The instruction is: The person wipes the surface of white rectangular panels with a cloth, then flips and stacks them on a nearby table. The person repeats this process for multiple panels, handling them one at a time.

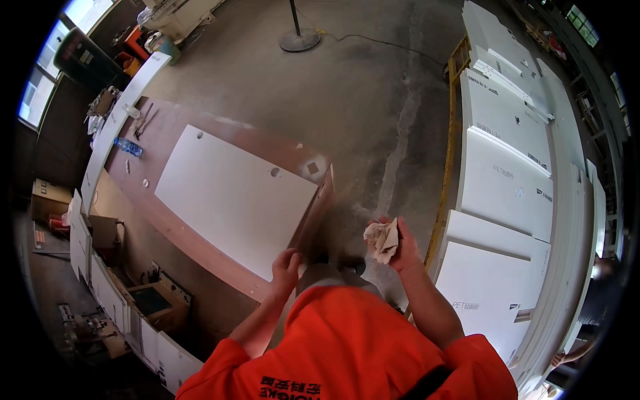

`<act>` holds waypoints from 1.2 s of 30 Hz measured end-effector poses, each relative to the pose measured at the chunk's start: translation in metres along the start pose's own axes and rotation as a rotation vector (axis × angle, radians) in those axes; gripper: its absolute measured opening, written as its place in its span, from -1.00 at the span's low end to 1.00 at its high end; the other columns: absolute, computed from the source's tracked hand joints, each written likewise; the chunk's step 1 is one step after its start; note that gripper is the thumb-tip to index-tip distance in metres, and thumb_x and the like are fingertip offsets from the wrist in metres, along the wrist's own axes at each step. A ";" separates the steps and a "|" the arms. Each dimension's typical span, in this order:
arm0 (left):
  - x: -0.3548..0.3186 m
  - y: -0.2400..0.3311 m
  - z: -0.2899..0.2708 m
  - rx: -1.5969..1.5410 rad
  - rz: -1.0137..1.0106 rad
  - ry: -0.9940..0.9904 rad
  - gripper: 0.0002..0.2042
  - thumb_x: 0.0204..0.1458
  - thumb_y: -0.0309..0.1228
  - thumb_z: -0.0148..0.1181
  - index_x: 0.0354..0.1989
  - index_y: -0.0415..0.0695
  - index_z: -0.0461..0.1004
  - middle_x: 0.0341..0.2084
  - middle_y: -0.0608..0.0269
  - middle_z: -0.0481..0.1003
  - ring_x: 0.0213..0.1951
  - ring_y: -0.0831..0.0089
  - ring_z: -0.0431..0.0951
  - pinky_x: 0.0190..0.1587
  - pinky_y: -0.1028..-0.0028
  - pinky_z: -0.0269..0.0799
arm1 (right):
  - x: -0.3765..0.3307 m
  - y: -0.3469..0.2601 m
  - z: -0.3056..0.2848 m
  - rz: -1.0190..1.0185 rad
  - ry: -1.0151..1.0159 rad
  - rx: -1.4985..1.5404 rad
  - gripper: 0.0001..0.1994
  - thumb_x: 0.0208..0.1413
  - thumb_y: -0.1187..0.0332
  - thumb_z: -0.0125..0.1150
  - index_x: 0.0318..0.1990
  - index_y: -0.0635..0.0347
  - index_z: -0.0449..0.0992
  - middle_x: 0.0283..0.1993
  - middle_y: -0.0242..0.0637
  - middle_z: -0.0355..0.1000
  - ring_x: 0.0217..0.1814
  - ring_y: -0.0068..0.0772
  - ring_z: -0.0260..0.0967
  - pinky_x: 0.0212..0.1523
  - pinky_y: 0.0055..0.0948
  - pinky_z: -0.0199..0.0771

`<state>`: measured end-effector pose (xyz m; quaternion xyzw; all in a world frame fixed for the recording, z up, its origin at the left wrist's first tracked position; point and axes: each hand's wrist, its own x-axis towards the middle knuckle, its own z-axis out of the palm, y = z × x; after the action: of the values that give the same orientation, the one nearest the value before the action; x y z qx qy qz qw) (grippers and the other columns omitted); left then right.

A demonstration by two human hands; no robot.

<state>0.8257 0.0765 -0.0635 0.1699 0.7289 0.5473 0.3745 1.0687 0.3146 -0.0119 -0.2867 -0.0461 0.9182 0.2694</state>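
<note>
A flat white panel (233, 193) with two small round holes lies on a reddish-brown worktable (193, 243) ahead and to the left. At the panel's near right edge is my left hand (287, 267), its fingers curled closed. Whether they grip that edge or something small is hidden. Off to the right of the table, my right hand (404, 248) is raised over the floor and closed round a crumpled beige cloth (382, 241).
Stacked white panels (503, 180) line the right side beside a yellow rail (449, 127). A plastic bottle (128, 147) lies at the table's left edge. A round stand base (299, 40) is on the floor ahead. Another person's arm (573, 355) shows at far right.
</note>
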 end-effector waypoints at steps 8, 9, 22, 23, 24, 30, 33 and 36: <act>0.064 0.003 -0.178 0.539 0.382 0.243 -0.79 0.28 -0.46 0.18 0.03 -0.22 0.52 -0.07 0.13 0.57 -0.04 0.35 0.59 -0.06 0.42 0.53 | 0.109 0.183 0.076 -0.636 -0.045 -1.523 -0.49 0.41 0.03 0.01 0.22 0.31 0.46 0.29 0.07 0.41 0.29 0.06 0.39 0.28 -0.01 0.39; 0.092 0.010 -0.198 0.682 0.518 0.253 -0.78 0.26 -0.47 0.20 0.04 -0.21 0.52 -0.01 0.07 0.55 0.02 0.27 0.58 -0.02 0.37 0.53 | 0.120 0.213 0.076 -0.739 -0.054 -1.749 -0.46 0.37 0.02 0.04 0.25 0.33 0.44 0.35 0.10 0.33 0.38 0.07 0.28 0.36 0.00 0.27; 0.242 -0.010 -0.310 1.379 0.420 0.110 -0.26 0.33 0.03 -0.12 0.52 -0.22 -0.02 0.54 -0.05 -0.07 0.57 0.02 -0.20 0.54 0.02 -0.43 | 0.238 0.245 0.079 -0.727 0.941 -2.050 -0.24 0.39 0.01 -0.07 0.49 0.48 -0.04 0.62 0.17 -0.22 0.68 0.16 -0.33 0.62 -0.04 -0.26; 0.245 -0.003 -0.305 1.379 0.430 0.089 -0.26 0.33 0.03 -0.12 0.53 -0.22 -0.03 0.55 -0.04 -0.08 0.57 0.02 -0.21 0.55 0.02 -0.43 | 0.255 0.211 0.075 -0.692 1.024 -2.004 -0.23 0.40 0.00 -0.09 0.50 0.46 -0.06 0.62 0.16 -0.22 0.68 0.14 -0.33 0.62 -0.07 -0.24; 0.247 -0.002 -0.303 1.381 0.417 0.080 -0.26 0.33 0.03 -0.12 0.53 -0.22 -0.03 0.55 -0.04 -0.09 0.57 0.03 -0.21 0.55 0.03 -0.43 | 0.261 0.192 0.082 -0.629 1.037 -1.963 -0.23 0.40 -0.01 -0.10 0.51 0.46 -0.08 0.62 0.16 -0.23 0.68 0.12 -0.32 0.61 -0.10 -0.22; 0.238 -0.012 -0.315 1.316 0.360 0.108 -0.26 0.32 0.03 -0.12 0.52 -0.22 -0.03 0.55 -0.07 -0.10 0.57 0.01 -0.23 0.54 0.00 -0.45 | 0.126 0.386 0.062 -0.475 0.679 -2.200 -0.07 0.32 -0.09 0.05 0.47 0.60 -0.14 0.59 0.35 -0.32 0.66 0.37 -0.38 0.60 0.10 -0.29; 0.238 -0.007 -0.315 1.344 0.391 0.083 -0.27 0.33 0.03 -0.13 0.52 -0.23 -0.02 0.55 -0.07 -0.11 0.57 0.00 -0.24 0.54 -0.01 -0.45 | 0.086 0.428 0.069 -0.408 0.624 -2.146 -0.03 0.29 -0.11 0.09 0.47 0.64 -0.16 0.58 0.42 -0.35 0.65 0.44 -0.41 0.59 0.17 -0.31; 0.240 -0.011 -0.315 1.360 0.404 0.105 -0.26 0.34 0.06 -0.15 0.52 -0.23 -0.02 0.54 -0.09 -0.09 0.57 -0.02 -0.22 0.54 -0.02 -0.43 | 0.176 0.315 0.072 -0.597 0.763 -2.175 -0.10 0.33 -0.08 0.04 0.49 0.54 -0.12 0.61 0.26 -0.27 0.67 0.24 -0.37 0.61 -0.02 -0.25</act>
<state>0.4384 0.0194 -0.1223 0.4710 0.8804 0.0373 0.0411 0.7604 0.1435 -0.1158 -0.5973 -0.7826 0.1539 0.0843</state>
